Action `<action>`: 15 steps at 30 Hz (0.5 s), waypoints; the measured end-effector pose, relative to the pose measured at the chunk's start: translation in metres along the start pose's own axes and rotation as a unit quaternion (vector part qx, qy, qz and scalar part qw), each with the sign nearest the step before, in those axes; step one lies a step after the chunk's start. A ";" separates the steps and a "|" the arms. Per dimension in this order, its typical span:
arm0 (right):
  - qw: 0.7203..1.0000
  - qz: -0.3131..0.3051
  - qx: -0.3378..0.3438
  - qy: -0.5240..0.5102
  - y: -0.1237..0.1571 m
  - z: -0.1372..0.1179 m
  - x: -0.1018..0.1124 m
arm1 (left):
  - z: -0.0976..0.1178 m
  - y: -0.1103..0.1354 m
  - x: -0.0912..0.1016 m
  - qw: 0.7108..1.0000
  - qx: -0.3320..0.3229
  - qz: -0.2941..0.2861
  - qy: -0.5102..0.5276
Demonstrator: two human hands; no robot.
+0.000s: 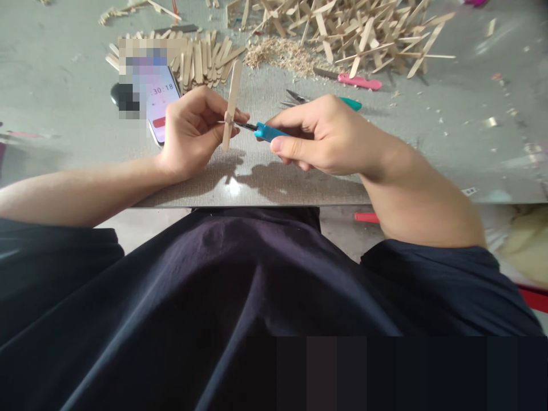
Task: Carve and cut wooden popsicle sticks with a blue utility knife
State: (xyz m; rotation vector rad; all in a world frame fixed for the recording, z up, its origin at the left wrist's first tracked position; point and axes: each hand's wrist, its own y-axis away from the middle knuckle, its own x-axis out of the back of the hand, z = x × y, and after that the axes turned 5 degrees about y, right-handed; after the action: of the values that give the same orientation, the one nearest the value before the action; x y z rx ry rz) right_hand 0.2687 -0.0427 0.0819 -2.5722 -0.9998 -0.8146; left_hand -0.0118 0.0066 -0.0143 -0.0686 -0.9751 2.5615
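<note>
- One wooden piece [233, 91]: left hand [192, 131] pinches it in its fingertips.
- One blue-handled tool [270, 133]: fingers of right hand [329, 137] grip it.
- Beyond the fingers: one phone [166, 101], partly hidden by left hand; one pink-handled tool [359, 81].

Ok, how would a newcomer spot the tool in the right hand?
At the grey table, find the right hand near its front edge. It grips the blue-handled tool, whose dark metal end points towards the wooden craft stick in the left hand. Its blue handle sets it apart from the pink-handled tool and teal-handled tool lying beyond.
</note>
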 end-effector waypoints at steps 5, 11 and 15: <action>1.000 -0.002 -0.005 -0.004 0.001 0.000 0.001 | -0.004 0.001 0.001 1.000 0.010 0.009 0.001; 1.000 0.011 0.006 -0.005 0.000 0.000 -0.001 | -0.006 0.003 0.000 0.999 0.030 0.023 -0.005; 1.000 0.013 0.011 0.003 0.000 0.000 -0.001 | -0.008 0.003 0.000 0.999 0.010 0.024 -0.019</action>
State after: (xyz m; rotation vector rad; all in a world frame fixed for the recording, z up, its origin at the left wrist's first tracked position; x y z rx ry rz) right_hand 0.2683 -0.0435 0.0811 -2.5582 -0.9649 -0.8002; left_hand -0.0112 0.0091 -0.0220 -0.0372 -0.9723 2.6245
